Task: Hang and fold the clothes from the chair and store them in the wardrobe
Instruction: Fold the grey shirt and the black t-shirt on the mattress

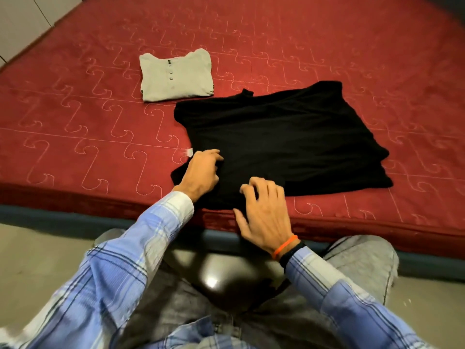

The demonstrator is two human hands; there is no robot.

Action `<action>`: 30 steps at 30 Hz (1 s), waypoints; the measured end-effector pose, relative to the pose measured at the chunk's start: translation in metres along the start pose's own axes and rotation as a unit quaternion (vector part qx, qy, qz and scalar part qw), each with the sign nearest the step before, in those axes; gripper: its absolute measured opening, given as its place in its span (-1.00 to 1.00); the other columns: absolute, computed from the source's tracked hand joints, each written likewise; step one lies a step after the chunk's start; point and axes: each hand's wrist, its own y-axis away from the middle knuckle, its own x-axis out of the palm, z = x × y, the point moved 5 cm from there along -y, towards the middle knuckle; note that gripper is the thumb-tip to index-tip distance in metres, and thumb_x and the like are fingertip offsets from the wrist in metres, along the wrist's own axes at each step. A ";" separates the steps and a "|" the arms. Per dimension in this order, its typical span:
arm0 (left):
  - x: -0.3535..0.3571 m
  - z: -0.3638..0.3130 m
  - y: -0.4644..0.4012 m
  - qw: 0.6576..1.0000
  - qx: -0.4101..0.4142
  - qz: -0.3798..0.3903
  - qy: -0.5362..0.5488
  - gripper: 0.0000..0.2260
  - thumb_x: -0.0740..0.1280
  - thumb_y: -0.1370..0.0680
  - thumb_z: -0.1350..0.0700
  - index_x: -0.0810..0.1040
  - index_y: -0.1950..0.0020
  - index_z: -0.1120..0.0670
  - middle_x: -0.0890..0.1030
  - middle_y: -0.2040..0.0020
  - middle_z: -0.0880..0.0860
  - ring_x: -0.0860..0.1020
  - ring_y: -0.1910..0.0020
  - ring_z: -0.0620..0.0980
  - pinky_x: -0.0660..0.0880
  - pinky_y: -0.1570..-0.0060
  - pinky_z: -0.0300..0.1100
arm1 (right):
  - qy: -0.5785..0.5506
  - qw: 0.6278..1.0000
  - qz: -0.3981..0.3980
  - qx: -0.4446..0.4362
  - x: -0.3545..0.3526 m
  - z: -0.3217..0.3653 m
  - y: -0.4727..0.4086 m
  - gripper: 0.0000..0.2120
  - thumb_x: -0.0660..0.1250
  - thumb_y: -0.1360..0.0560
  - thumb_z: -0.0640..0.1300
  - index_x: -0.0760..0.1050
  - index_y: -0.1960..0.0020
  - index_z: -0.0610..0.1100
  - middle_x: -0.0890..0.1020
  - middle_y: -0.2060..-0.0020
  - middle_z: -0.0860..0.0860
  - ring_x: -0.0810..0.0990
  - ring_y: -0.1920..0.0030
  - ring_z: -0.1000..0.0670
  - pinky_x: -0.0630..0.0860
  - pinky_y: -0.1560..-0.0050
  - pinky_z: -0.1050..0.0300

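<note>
A black garment (289, 137) lies spread flat on the red mattress (75, 122), its near edge hanging slightly over the mattress edge. My left hand (201, 172) is at the garment's near left side, fingers curled into the fabric and gripping it. On the near edge of the same garment rests my right hand (264, 212), with fingers bent, fingertips on the cloth and thumb spread apart. A folded grey buttoned shirt (176, 76) lies on the mattress beyond and to the left of the black garment.
The red quilted mattress has a dark blue border (50, 215) along its near side. I sit on a dark glossy chair seat (221, 280) close to it. Beige floor (30, 260) shows at left; pale wardrobe panels (22, 18) stand at far left.
</note>
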 end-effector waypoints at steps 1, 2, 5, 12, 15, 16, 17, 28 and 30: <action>-0.001 0.002 0.003 1.000 -0.015 -0.009 0.013 -0.63 0.29 -0.48 0.38 0.58 -0.27 0.20 0.47 -0.41 0.14 0.43 -0.38 0.15 0.26 -0.41 -0.15 | -0.006 1.000 0.005 0.008 0.004 -0.004 0.001 -0.57 0.38 -0.35 0.10 0.47 -0.09 -0.15 0.51 -0.06 -0.12 0.47 0.01 -0.16 0.42 0.06 -0.06; -0.002 0.004 0.006 0.999 -0.025 -0.015 0.023 -0.65 0.29 -0.50 0.37 0.58 -0.27 0.20 0.46 -0.41 0.15 0.42 -0.39 0.15 0.25 -0.42 -0.15 | -0.017 1.000 0.016 0.014 0.008 -0.008 0.000 -0.57 0.38 -0.36 0.09 0.48 -0.10 -0.15 0.53 -0.04 -0.11 0.50 0.02 -0.17 0.45 0.07 -0.06; -0.002 0.001 0.013 0.999 -0.027 0.001 0.023 -0.64 0.29 -0.52 0.35 0.55 -0.31 0.21 0.43 -0.44 0.16 0.39 -0.41 0.16 0.21 -0.43 -0.16 | -0.066 0.996 0.052 -0.003 0.019 -0.012 -0.003 -0.63 0.42 -0.36 -0.13 0.52 -0.13 -0.22 0.59 -0.02 -0.15 0.58 0.02 -0.22 0.55 0.09 -0.07; 0.001 -0.009 0.009 0.997 -0.055 0.047 -0.016 -0.58 0.30 -0.52 0.32 0.46 -0.39 0.24 0.35 -0.48 0.20 0.31 -0.47 0.17 0.16 -0.46 -0.12 | -0.173 0.976 0.121 -0.055 -0.007 -0.003 0.000 -0.60 0.16 -0.34 -0.12 0.62 -0.08 -0.12 0.66 0.13 -0.09 0.63 0.13 -0.19 0.59 0.11 0.04; 0.010 -0.024 0.005 0.994 -0.073 0.072 -0.028 -0.53 0.36 -0.52 0.20 0.41 -0.43 0.20 0.35 -0.47 0.19 0.30 -0.46 0.22 0.23 -0.46 0.01 | -0.332 0.903 0.269 -0.043 -0.001 0.010 0.016 -0.70 0.32 -0.46 -0.22 0.61 -0.18 -0.12 0.67 0.25 0.08 0.67 0.18 0.00 0.49 0.01 0.40; 0.012 -0.032 0.004 0.995 -0.066 0.071 -0.023 -0.53 0.38 -0.52 0.18 0.43 -0.42 0.18 0.39 -0.45 0.17 0.33 -0.44 0.21 0.27 -0.44 0.03 | -0.382 0.875 0.297 -0.026 0.000 0.011 0.018 -0.74 0.37 -0.49 -0.21 0.61 -0.18 -0.13 0.67 0.28 0.10 0.69 0.20 0.04 0.54 -0.01 0.36; 0.013 -0.043 0.005 0.996 -0.050 0.067 -0.011 -0.56 0.39 -0.51 0.17 0.47 -0.39 0.16 0.45 -0.41 0.15 0.37 -0.41 0.19 0.31 -0.41 0.02 | -0.418 0.858 0.300 -0.005 0.000 0.008 0.019 -0.78 0.40 -0.50 -0.19 0.62 -0.14 -0.14 0.69 0.27 0.07 0.70 0.23 0.07 0.58 0.00 0.29; 0.047 -0.142 0.032 0.992 0.077 0.098 0.011 -0.47 0.50 -0.38 -0.17 0.53 -0.28 0.00 0.54 -0.23 0.01 0.53 -0.18 0.03 0.49 -0.19 -0.03 | -0.054 0.980 0.080 0.171 -0.011 -0.190 0.036 -0.65 0.38 -0.37 -0.09 0.55 -0.15 -0.11 0.59 -0.03 -0.07 0.59 -0.04 -0.17 0.54 -0.02 -0.04; 0.051 -0.146 0.031 0.993 0.076 0.091 -0.017 -0.50 0.49 -0.42 -0.08 0.48 -0.31 0.00 0.50 -0.28 0.03 0.52 -0.20 0.08 0.48 -0.18 -0.01 | -0.022 0.990 0.051 0.130 -0.005 -0.202 0.037 -0.59 0.36 -0.33 -0.18 0.55 -0.18 -0.16 0.56 -0.09 -0.12 0.56 -0.04 -0.22 0.53 0.00 -0.08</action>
